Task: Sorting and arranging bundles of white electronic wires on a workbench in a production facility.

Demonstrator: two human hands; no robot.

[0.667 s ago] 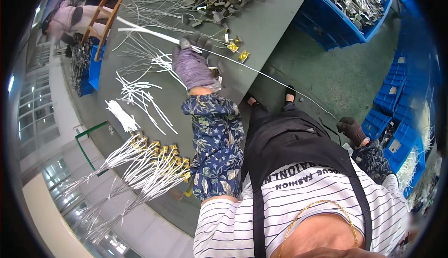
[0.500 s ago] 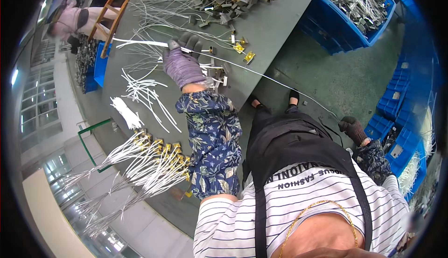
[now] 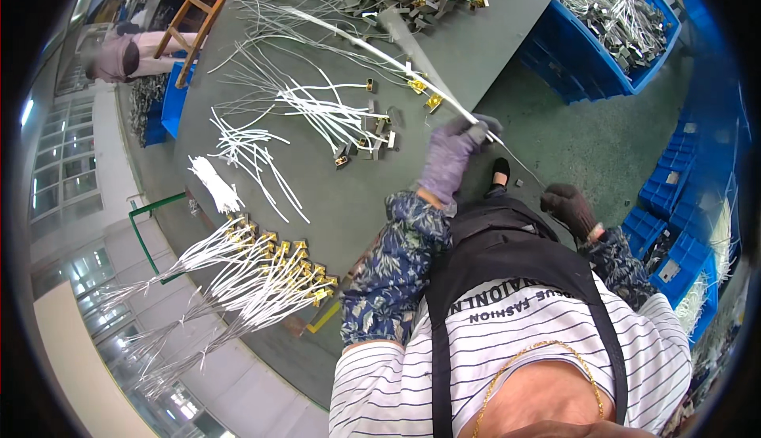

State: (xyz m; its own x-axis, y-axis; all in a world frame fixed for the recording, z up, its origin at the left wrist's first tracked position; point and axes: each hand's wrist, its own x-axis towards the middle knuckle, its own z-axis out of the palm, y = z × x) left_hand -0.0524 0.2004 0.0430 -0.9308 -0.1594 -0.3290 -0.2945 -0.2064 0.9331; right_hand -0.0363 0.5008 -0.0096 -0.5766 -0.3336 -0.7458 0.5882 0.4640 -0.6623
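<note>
swinging the left hand (image 3: 456, 151) over to the edge of the table (image 3: 337, 220), gripping white tubes (image 3: 380, 53) slanting back above it; pinching thin wire (image 3: 519, 164) in the right hand (image 3: 568, 205); narrowing the gap between hands, probably advancing tubes along wire.
</note>
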